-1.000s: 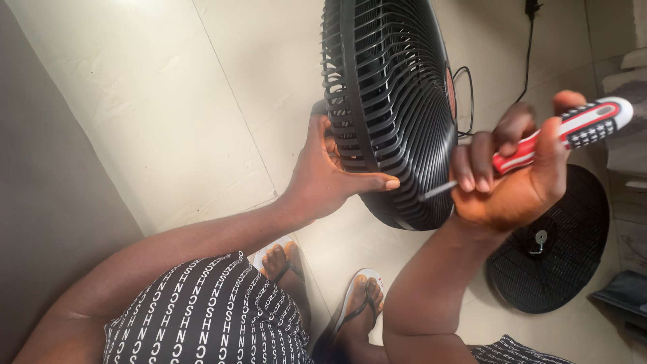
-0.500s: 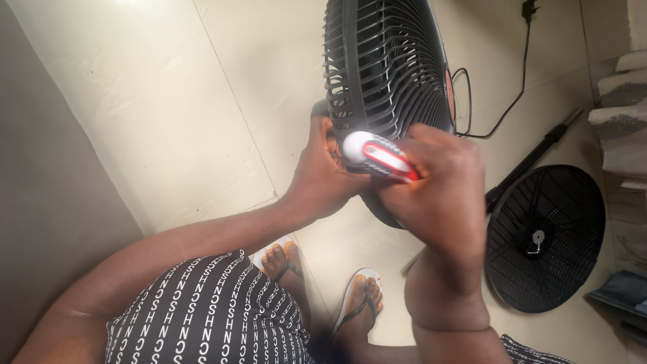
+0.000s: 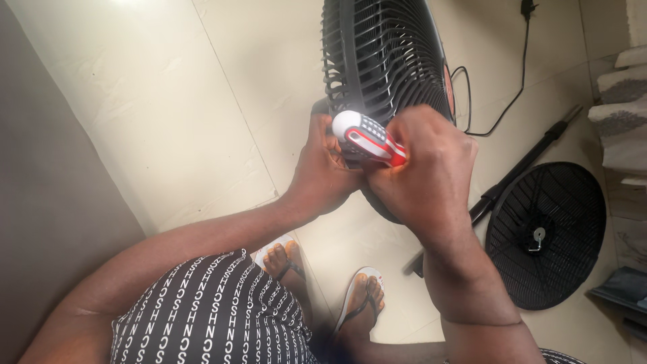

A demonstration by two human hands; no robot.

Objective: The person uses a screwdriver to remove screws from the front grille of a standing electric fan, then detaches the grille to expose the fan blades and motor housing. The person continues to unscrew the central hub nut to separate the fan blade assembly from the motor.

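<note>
Head-camera view, looking down: the right hand (image 3: 423, 176) is clenched around a screwdriver (image 3: 367, 138) with a red, white and black handle, whose rounded white end points up and to the left, while the shaft is hidden behind the fist. Just beside it, the left hand (image 3: 323, 172) presses against the lower rim of a black fan head (image 3: 384, 61), its fingers hidden behind the tool, so their hold on the grille cannot be made out. The fan head stands upright on a pale tiled floor (image 3: 168, 101). To the right a separate round black grille (image 3: 546, 236) lies flat beside a black pole (image 3: 519, 172), with a black cable (image 3: 515, 87) trailing behind. Below, two sandalled feet (image 3: 323, 283) show.
</note>
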